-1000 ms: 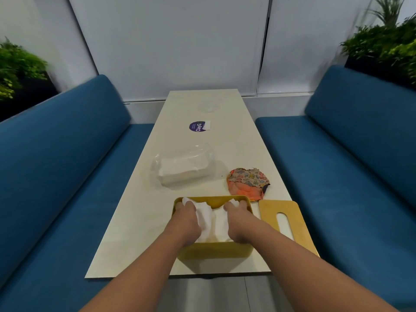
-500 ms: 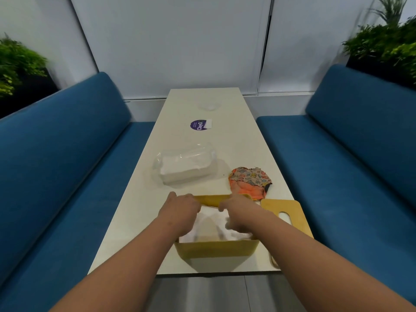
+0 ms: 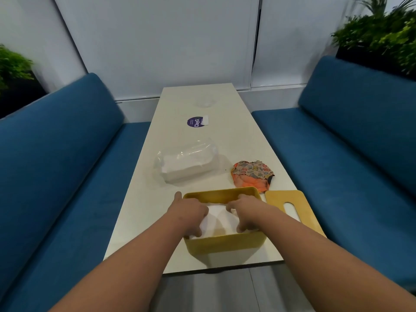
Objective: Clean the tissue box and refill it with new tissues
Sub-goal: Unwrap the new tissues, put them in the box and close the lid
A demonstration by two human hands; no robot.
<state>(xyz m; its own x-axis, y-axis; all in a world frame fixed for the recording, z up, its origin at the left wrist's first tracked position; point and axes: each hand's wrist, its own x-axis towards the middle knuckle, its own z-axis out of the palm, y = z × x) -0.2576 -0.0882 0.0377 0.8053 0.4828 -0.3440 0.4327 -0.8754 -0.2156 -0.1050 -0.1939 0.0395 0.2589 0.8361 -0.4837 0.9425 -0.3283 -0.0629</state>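
A yellow tissue box stands open at the near edge of the table, with white tissues inside it. My left hand and my right hand are both down in the box, fingers curled onto the tissues and pressing them; the fingertips are partly hidden. The box's yellow lid with a slot lies flat to the right of the box. A clear plastic pack of new tissues lies beyond the box. A patterned orange cloth lies at the right.
Blue sofas flank the table on both sides. A purple round sticker and a faint clear object sit further back. Plants stand behind the sofas.
The tissues, earlier bunched up above the box rim, now lie lower inside it. Both hands have pushed down into the box. The view has tilted slightly.
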